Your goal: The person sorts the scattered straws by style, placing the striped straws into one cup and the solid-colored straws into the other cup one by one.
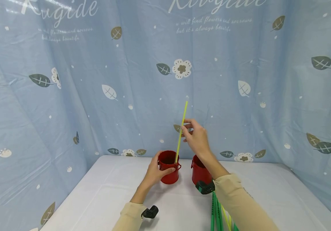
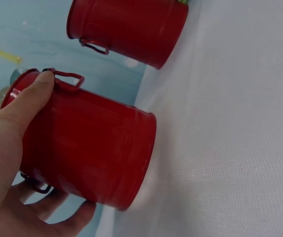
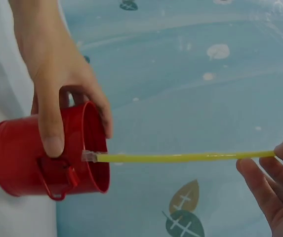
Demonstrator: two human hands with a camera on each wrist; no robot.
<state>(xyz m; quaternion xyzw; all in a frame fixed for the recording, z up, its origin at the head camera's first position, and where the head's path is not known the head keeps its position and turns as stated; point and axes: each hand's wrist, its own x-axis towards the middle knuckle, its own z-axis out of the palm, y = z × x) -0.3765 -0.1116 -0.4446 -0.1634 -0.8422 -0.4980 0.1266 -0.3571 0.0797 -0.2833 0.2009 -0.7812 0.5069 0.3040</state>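
My left hand grips a small red metal bucket that stands on the table, thumb on the near side below the rim. In the left wrist view the thumb lies beside one small side handle of the bucket, and the other fingers reach round the far side. My right hand pinches a thin yellow stick between thumb and fingertips, holding it nearly upright. The stick's clear lower tip overlaps the bucket's rim in the right wrist view. Its upper end points up toward the curtain.
A second red bucket stands to the right, partly behind my right forearm. Several green strips and yellow sticks lie at the table's front, partly under the right sleeve. A blue patterned curtain hangs behind the white table.
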